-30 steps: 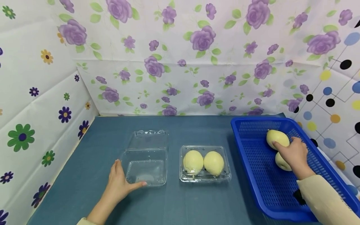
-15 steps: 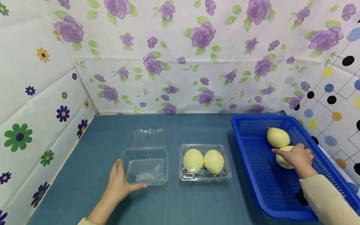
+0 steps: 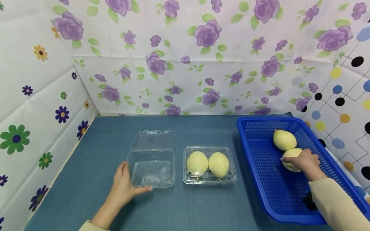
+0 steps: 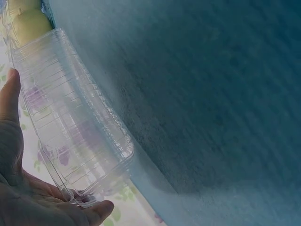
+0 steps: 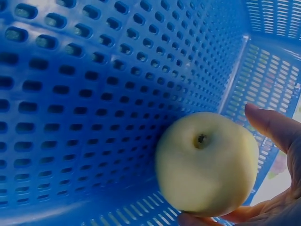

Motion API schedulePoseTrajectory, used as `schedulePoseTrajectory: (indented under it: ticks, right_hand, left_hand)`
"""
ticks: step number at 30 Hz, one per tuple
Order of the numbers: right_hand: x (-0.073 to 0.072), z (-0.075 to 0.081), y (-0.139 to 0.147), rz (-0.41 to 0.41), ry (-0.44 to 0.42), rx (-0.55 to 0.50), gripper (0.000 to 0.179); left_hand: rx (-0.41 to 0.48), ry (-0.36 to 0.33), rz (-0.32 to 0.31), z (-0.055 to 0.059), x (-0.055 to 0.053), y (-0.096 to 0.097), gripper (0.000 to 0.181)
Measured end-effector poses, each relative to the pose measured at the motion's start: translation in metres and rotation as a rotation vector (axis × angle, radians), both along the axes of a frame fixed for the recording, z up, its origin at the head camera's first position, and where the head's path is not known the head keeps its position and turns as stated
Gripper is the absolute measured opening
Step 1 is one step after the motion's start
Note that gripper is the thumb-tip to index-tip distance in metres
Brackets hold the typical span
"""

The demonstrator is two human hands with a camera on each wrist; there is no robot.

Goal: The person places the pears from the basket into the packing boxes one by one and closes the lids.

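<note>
My right hand (image 3: pixel 307 163) grips a pale yellow pear (image 3: pixel 291 157) in the blue basket (image 3: pixel 251 173). In the right wrist view, the thumb lies along one side of that pear (image 5: pixel 207 165) and fingertips reach under the other. A second pear (image 3: pixel 284 140) sits just behind it. My left hand (image 3: pixel 122 186) is at the near left corner of an open, clear plastic clamshell box (image 3: pixel 153 170), thumb stretched along its front and fingers along its side. The left wrist view shows the box (image 4: pixel 70 113) between the spread thumb and fingers, with nothing inside.
Between the open box and the basket stands another clear box (image 3: pixel 210 182), closed over two pears (image 3: pixel 198 163). A black object (image 3: pixel 309 201) shows beside the right sleeve at the basket. Patterned sheets (image 3: pixel 179 80) border the blue-grey table (image 3: pixel 179 208) at the back and sides.
My right hand has shifted from between the two pears onto the nearer one, its thumb coming away from the far pear. The left hand stays at the open box.
</note>
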State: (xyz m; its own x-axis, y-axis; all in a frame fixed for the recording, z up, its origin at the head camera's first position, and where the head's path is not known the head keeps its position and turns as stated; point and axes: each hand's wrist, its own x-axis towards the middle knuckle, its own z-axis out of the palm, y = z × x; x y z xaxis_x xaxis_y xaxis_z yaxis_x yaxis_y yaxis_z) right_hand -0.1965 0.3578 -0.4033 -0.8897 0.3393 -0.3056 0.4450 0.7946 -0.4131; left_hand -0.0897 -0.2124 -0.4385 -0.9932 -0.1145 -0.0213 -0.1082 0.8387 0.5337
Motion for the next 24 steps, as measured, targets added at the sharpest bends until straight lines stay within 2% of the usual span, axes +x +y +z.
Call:
schedulePoseTrajectory:
  ticks: [5,13,19,24]
  right_hand:
    - [-0.0035,-0.0025,0.0028,0.034,0.014,0.012,0.104]
    - [-0.0053,-0.0042,0.0061,0.148,0.050,0.039,0.102]
    - [-0.0043,-0.0061,0.0090,0.175,0.020,0.033,0.108]
    - [-0.0020,-0.0077,0.0083,0.188,0.013,0.052,0.105]
  left_hand:
    - [0.003,0.003,0.006,-0.0014,-0.0011,0.0008,0.134]
    - [0.033,0.024,0.010,-0.0018,0.0001,0.0012,0.130]
    - [0.041,0.008,-0.003,-0.0011,-0.0001,0.0008,0.130]
    - [0.032,0.015,-0.007,-0.0034,-0.0013,0.0003,0.131]
